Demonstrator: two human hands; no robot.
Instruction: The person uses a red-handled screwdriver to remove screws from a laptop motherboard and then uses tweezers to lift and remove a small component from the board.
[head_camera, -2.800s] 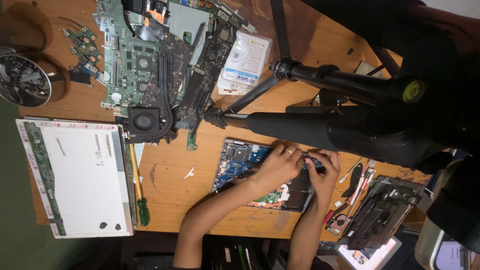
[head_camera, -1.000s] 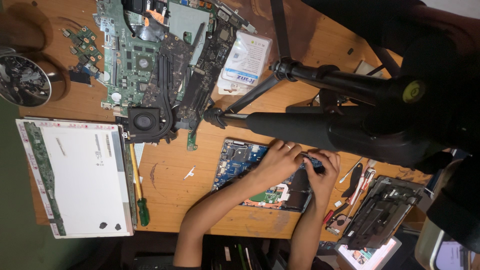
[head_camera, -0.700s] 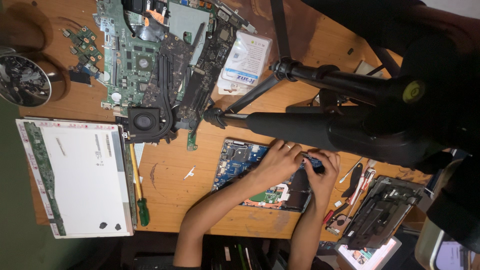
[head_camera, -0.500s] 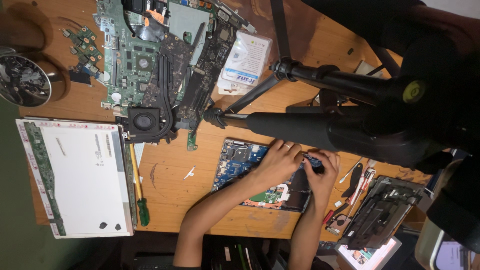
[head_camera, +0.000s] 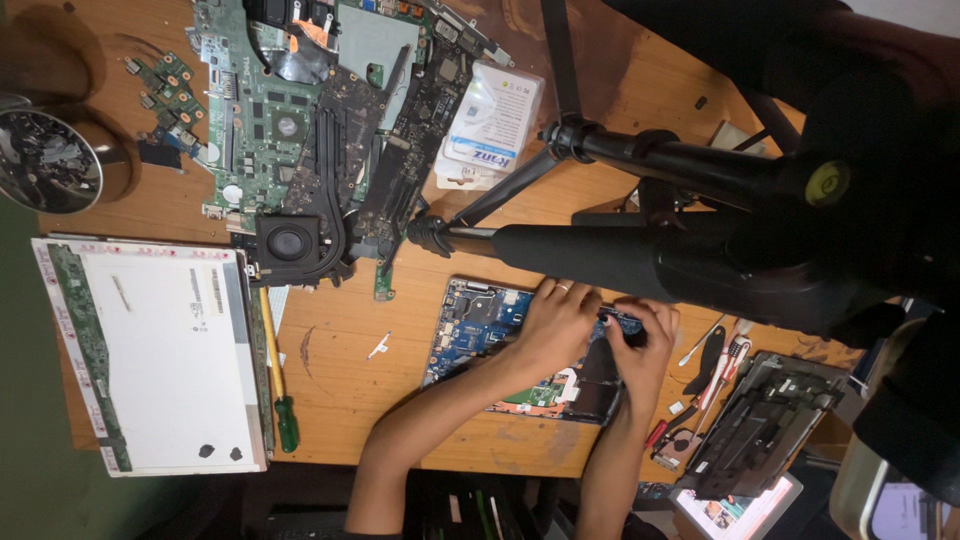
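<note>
A blue circuit board (head_camera: 470, 322) lies on the wooden table (head_camera: 340, 350), its right part a dark panel (head_camera: 598, 385). My left hand (head_camera: 555, 322), with a ring on one finger, lies curled on the board's upper edge and holds it down. Close beside it, my right hand (head_camera: 648, 345) pinches a small dark tool (head_camera: 622, 323) over the board's upper right corner. The fingertips of both hands nearly touch there. What the tool's tip meets is hidden by the fingers.
A black tripod (head_camera: 650, 260) crosses just above the hands. A green motherboard with a fan (head_camera: 290, 240) and a white packet (head_camera: 490, 125) lie beyond. A screen panel (head_camera: 160, 350) and a green-handled screwdriver (head_camera: 287, 420) lie left; a laptop shell (head_camera: 760, 425) and small tools (head_camera: 700, 385) right.
Hardly anything. Both hands stay on the blue board's corner; only the fingers have shifted slightly around the small tool.
</note>
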